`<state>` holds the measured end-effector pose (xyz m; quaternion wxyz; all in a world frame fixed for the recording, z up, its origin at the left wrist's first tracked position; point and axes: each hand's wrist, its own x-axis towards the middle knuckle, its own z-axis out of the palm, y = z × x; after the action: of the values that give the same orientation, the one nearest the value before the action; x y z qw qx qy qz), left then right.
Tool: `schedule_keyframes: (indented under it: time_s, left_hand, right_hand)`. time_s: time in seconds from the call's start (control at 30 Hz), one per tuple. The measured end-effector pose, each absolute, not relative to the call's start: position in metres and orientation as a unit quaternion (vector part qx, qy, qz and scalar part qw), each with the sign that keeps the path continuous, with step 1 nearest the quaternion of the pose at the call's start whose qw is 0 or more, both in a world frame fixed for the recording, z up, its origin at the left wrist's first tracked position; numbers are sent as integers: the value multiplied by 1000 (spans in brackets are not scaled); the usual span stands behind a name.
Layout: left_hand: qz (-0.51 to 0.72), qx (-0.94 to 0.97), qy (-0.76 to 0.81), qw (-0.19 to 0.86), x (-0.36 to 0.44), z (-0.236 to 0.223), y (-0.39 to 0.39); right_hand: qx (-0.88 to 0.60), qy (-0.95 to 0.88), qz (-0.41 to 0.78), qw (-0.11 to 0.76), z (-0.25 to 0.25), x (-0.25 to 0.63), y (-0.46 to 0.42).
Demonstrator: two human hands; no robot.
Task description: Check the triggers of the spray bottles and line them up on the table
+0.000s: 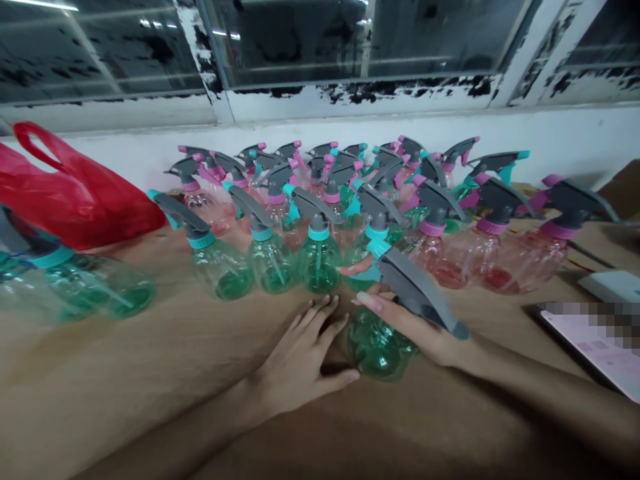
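My right hand (pixel 415 323) grips a green spray bottle (pixel 377 343) by its grey trigger head, which has a teal nozzle; the bottle stands on the brown table (pixel 150 373) in front of me. My left hand (pixel 300 353) lies flat on the table just left of that bottle, fingers stretched out, thumb close to the bottle's base. Behind them stand several green spray bottles (pixel 317 257) and pink spray bottles (pixel 500 253) in rows.
A red plastic bag (pixel 75 193) lies at the back left by the white wall. More green bottles (pixel 85 287) lie blurred at the left edge. A phone (pixel 595 347) and a white box (pixel 613 283) sit at the right. Windows run along the back.
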<state>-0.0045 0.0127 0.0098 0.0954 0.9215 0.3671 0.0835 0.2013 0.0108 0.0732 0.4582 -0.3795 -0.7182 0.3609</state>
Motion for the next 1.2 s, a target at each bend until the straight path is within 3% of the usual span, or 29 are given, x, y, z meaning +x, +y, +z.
schedule_keyframes:
  time_s: [1.2]
  left_hand:
    - [81, 927, 360, 76, -5, 9, 14]
  right_hand:
    - [-359, -719, 365, 469, 71, 203, 12]
